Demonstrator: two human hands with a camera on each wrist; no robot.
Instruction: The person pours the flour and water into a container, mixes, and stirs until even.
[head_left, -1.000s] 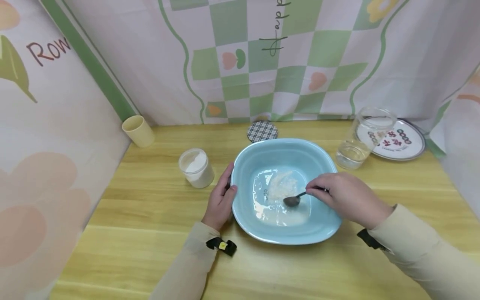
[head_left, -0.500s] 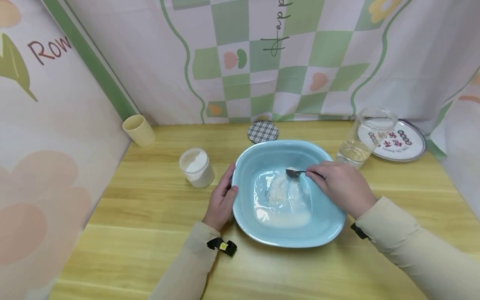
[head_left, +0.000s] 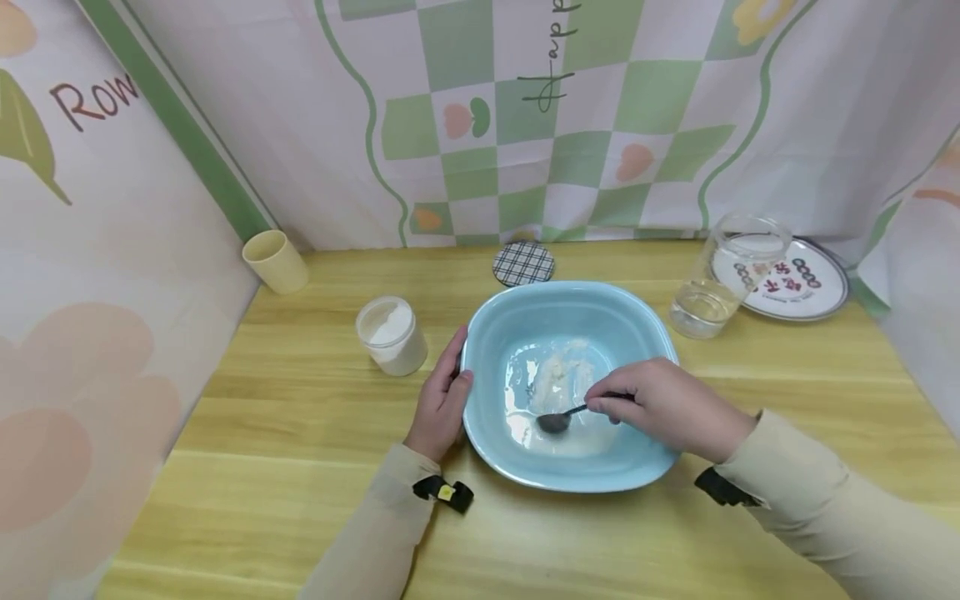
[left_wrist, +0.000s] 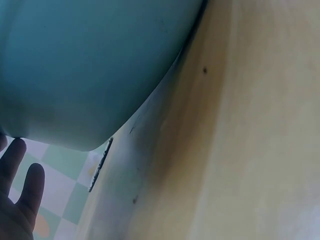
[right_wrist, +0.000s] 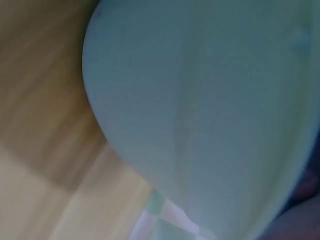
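Observation:
A light blue basin (head_left: 577, 304) stands on the wooden table, with a wet, whitish, powdery mix (head_left: 555, 379) spread over its bottom. My right hand (head_left: 667, 408) reaches over the basin's right rim and pinches the handle of a dark metal spoon (head_left: 553, 422), its bowl down in the mix. My left hand (head_left: 441, 404) lies against the basin's left side, thumb at the rim and fingers along the outer wall. In the left wrist view the fingers (left_wrist: 34, 187) look straight and spread beside the basin. The right wrist view mostly shows the basin's outer wall (right_wrist: 145, 100).
Left of the basin is a clear jar (head_left: 392, 336) of white powder, with a cream cup (head_left: 275, 262) farther back. A checked coaster (head_left: 523, 263) lies behind the basin. At the back right, a glass (head_left: 705, 304) holding clear liquid overlaps a printed plate (head_left: 821, 304).
The spoon went from the basin's lower middle to its far side, then back toward the near left, spreading the white mix. My left hand has stayed at the rim.

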